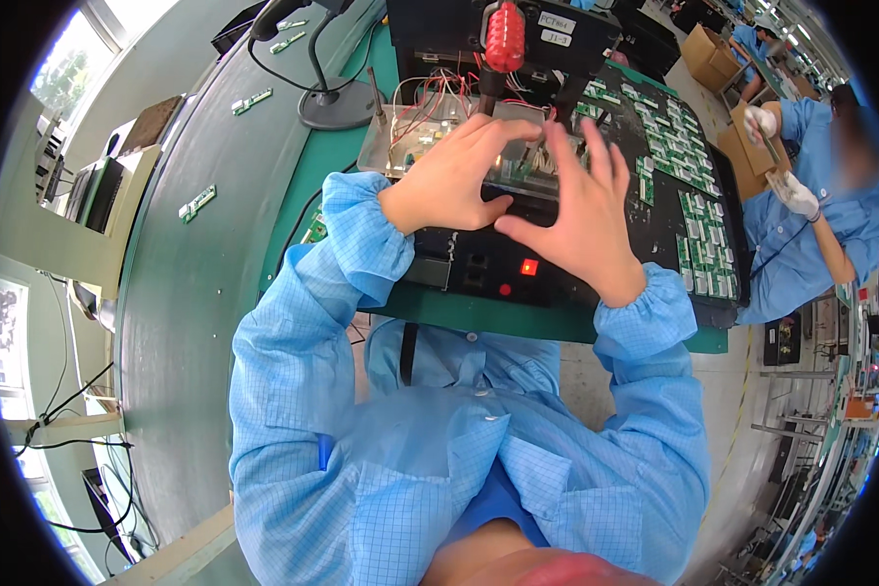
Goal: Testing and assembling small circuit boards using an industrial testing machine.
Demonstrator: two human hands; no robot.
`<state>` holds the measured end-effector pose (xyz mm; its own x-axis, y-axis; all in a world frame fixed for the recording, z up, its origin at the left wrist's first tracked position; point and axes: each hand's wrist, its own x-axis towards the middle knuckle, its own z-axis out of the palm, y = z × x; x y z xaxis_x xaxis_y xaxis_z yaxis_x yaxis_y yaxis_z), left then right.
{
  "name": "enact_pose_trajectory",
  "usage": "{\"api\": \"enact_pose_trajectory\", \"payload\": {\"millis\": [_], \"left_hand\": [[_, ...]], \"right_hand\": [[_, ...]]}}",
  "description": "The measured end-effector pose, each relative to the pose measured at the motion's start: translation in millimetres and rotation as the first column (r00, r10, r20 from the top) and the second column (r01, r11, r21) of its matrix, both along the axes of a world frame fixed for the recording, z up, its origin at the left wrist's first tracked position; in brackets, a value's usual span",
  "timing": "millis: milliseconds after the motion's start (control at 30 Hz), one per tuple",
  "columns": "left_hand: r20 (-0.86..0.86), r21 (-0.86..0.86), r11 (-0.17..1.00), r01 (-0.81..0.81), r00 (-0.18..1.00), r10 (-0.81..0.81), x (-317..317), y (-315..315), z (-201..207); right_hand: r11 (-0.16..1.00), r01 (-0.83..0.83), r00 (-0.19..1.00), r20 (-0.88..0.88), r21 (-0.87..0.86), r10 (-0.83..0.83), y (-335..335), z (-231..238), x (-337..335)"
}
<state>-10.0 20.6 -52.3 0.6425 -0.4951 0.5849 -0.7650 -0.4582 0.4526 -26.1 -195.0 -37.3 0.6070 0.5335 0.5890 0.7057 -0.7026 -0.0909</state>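
Over the front of a test fixture (373,156) with a clear plate and many thin red and white wires, both hands are raised. My left hand (459,174) curves at the plate's left side, thumb apart from the fingers. Opposite it, my right hand (588,210) has its fingers spread and its thumb pointing toward the left thumb. Nothing shows in either grip; whether the fingertips touch the fixture I cannot tell. A red clamp handle (505,39) stands above the fingers. Below the hands, a black front panel (479,278) shows a lit red switch (529,267).
To the right, a black tray (662,210) bears many small green circuit boards (708,254). On the green belt (205,322) at left lie several loose boards (197,203). A grey round stand base (337,105) is behind my left hand. A gloved co-worker (811,195) is at far right.
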Motion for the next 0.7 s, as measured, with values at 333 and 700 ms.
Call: {"api": "enact_pose_trajectory", "payload": {"millis": [333, 700], "left_hand": [[-0.042, 0.015, 1.0, -0.015, 0.999, 0.015, -3.4, 2.2, 1.7], [-0.004, -0.012, 0.999, 0.03, 1.0, -0.03, -2.5, 1.7, 2.8]], "right_hand": [[1.0, 0.027, 0.999, -0.034, -0.004, -0.027, 0.9, -0.4, 2.8], [1.0, -0.015, 1.0, 0.016, 0.022, 0.015, -6.2, -2.8, 3.2]]}}
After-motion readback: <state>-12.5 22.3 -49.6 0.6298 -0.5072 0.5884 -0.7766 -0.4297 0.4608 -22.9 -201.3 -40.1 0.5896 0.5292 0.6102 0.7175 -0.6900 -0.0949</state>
